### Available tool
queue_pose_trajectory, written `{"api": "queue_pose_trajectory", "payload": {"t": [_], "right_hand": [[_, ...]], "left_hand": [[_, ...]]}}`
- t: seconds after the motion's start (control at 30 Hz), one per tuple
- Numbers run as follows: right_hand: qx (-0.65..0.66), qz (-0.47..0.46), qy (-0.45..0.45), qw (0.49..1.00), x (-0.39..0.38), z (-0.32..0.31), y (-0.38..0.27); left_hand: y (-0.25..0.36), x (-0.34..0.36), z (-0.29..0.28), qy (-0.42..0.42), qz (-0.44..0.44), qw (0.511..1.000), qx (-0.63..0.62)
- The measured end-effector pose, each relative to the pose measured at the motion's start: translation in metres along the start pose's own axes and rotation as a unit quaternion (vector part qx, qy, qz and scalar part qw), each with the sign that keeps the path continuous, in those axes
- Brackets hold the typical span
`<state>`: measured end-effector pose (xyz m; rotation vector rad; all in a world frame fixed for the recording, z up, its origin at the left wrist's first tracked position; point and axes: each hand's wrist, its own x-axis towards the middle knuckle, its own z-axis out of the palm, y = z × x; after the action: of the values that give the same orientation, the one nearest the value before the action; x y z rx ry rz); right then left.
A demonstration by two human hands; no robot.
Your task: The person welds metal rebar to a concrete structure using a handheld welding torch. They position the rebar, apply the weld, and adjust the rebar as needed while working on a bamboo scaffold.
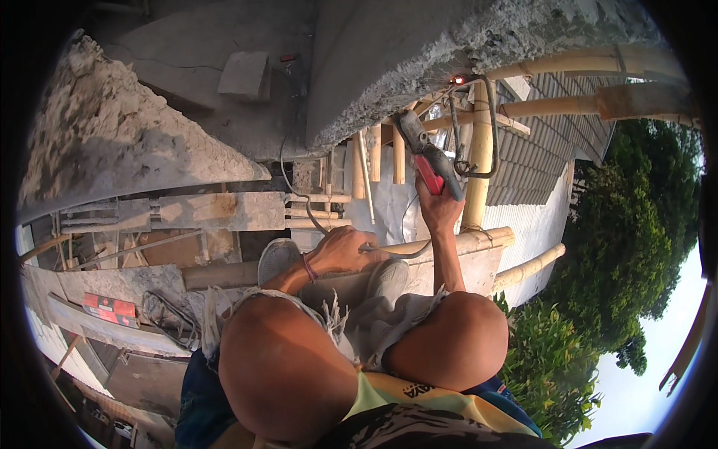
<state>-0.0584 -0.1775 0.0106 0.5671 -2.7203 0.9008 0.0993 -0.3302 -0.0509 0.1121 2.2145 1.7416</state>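
Observation:
My right hand (440, 206) grips a red and dark-grey power tool (428, 161), raised near the rough edge of a concrete slab (351, 82). Beside the tool, a small red-orange glow (457, 80) shows near a dark bent metal bar (490, 150). My left hand (351, 247) is closed on a dark cable (404, 254), above my grey shoes (389, 278), which rest on a weathered plank (486, 266) with a bamboo pole along it. Both my bare knees are drawn up at the bottom, in torn pale shorts.
Bamboo scaffold poles (479, 123) cross at the right, with corrugated roofs and trees (621, 224) beyond. A rough mortar wall (97, 135), planks (187, 213), a red box (108, 307) and coiled wire (168, 318) are at the left. A concrete block (243, 75) sits at top left.

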Motion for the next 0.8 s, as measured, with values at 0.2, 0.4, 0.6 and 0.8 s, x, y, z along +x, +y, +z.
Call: {"api": "queue_pose_trajectory", "payload": {"t": [0.2, 0.4, 0.6, 0.8], "right_hand": [[0.000, -0.014, 0.003, 1.000, 0.0039, 0.0013, 0.0001], [-0.010, 0.009, -0.031, 0.999, 0.0058, 0.0016, 0.0031], [0.012, -0.012, -0.015, 1.000, 0.0081, 0.0028, 0.0034], [0.031, 0.010, -0.007, 0.999, 0.0087, 0.0019, -0.0034]], "left_hand": [[-0.0017, -0.0005, -0.0012, 0.008, 0.019, 1.000, 0.002], [-0.0039, 0.0010, 0.0010, 0.006, 0.007, 1.000, 0.002], [-0.0048, 0.0009, 0.0014, 0.004, -0.003, 1.000, -0.002], [-0.0046, 0.0009, -0.0007, -0.007, 0.003, 1.000, 0.014]]}}
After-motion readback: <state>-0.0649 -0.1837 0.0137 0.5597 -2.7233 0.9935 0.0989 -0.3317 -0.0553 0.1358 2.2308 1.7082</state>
